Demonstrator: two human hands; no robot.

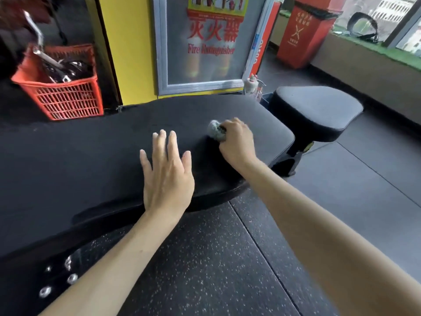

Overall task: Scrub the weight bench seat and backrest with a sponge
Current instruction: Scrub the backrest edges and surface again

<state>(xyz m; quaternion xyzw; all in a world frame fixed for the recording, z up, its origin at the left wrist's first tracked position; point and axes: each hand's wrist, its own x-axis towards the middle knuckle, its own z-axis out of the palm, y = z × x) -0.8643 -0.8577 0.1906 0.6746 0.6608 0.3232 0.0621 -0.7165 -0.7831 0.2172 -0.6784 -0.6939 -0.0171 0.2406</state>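
Note:
The long black padded backrest [91,151] of the weight bench stretches from the left to the middle of the head view. Its smaller black seat pad [316,110] stands further right, across a gap. My right hand [237,142] grips a grey sponge [216,131] and presses it onto the backrest near its right end. My left hand [167,174] lies flat on the backrest with straight, spread fingers, just left of the sponge.
A red plastic basket [68,96] with metal handles stands behind the bench at the left. A fire extinguisher cabinet [205,53] is against the yellow wall, a spray bottle [250,85] beside it. A red bin [305,35] stands at the back right. Speckled rubber floor [216,258] lies below.

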